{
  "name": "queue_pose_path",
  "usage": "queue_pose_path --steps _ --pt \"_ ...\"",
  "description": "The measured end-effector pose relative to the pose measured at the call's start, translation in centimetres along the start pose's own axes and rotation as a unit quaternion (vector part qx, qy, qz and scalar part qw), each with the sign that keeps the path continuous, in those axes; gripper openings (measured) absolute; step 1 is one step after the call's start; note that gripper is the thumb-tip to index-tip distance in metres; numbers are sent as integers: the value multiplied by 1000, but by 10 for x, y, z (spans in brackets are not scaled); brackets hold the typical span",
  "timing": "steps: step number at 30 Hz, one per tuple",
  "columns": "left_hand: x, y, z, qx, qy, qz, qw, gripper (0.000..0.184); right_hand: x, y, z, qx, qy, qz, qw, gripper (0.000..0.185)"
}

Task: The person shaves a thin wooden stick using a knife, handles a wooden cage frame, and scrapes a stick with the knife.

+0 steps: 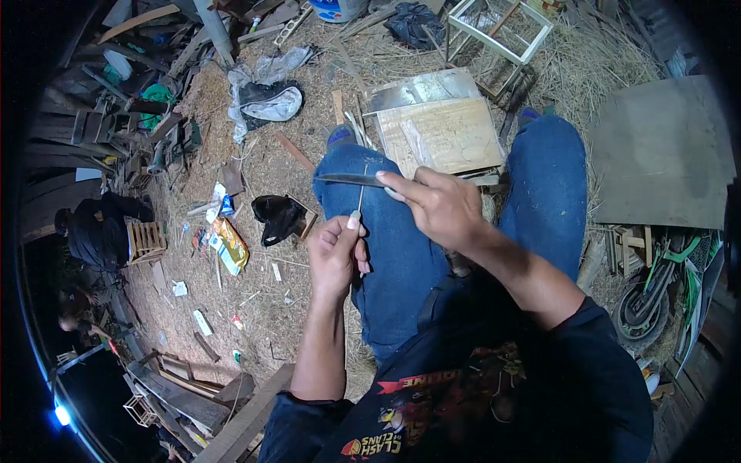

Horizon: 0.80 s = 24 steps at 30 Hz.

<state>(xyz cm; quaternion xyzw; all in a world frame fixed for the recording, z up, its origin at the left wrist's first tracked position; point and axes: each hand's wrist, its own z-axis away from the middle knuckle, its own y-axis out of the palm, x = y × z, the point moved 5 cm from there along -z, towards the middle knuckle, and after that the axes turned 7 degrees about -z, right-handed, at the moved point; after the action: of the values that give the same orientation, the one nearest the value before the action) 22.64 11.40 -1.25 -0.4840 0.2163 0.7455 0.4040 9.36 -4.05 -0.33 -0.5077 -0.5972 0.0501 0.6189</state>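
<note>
Over my thigh in blue jeans, my right hand (436, 202) grips a knife (347, 179) whose dark blade points left. Below the blade, my left hand (336, 251) pinches a thin, light stick (362, 199) that stands nearly upright in the view. The blade crosses the stick near its upper part; whether they touch is hard to tell. The knife's handle is mostly hidden in my right hand, and the stick's lower end in my left fingers.
Between my feet lies a wooden board (440, 135). A white frame (502, 31) stands beyond it. On the left are a black bag (278, 218), a yellow wrapper (230, 245) and scrap wood. A motorcycle wheel (642, 309) shows at right. Another person (96, 231) is at far left.
</note>
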Motion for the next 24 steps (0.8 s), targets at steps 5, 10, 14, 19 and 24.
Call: queue_pose_path --steps 5,10,14,19,24 --pt "-1 0 -1 2 14 -5 1000 28 1 0 -1 -1 1 6 1000 36" --pt "0 1 1 -4 7 -1 1000 29 0 1 -3 -24 7 -5 1000 35" --pt "0 0 -1 6 12 2 1000 29 6 1 5 -6 -21 -20 1000 36" --pt "-4 2 -2 4 6 2 1000 29 4 1 1 -46 -16 -27 998 37" --pt "-2 2 -4 5 11 5 1000 29 2 2 -1 -60 -30 -27 997 38"
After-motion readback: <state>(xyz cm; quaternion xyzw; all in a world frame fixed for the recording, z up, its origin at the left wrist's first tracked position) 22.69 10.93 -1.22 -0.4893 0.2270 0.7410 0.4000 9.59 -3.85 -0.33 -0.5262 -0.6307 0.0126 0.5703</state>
